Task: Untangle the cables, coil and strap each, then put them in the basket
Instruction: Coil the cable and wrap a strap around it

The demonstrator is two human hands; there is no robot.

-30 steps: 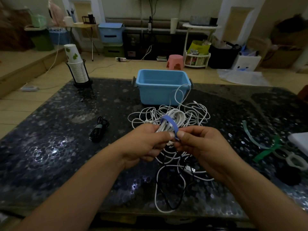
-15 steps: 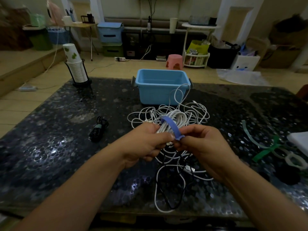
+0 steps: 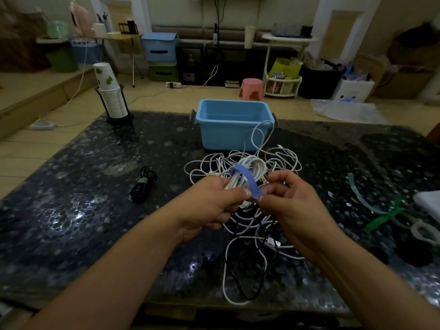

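Observation:
My left hand (image 3: 209,206) grips a coiled white cable (image 3: 252,167) held above the table. A blue strap (image 3: 245,182) runs over the coil, and my right hand (image 3: 292,206) pinches its lower end. Under both hands lies a tangle of white and black cables (image 3: 257,236). The light blue basket (image 3: 209,117) stands behind the tangle; nothing shows inside it. A black cable (image 3: 142,184), coiled and strapped, lies on the table to the left.
A stack of paper cups in a black holder (image 3: 112,98) stands at the table's back left corner. Loose green and pale straps (image 3: 381,215) and a white object (image 3: 428,203) lie at the right. The dark speckled table (image 3: 71,210) ends close to me.
The blue strap's free end has been drawn further down toward me across the coil. Both hands stay in about the same place.

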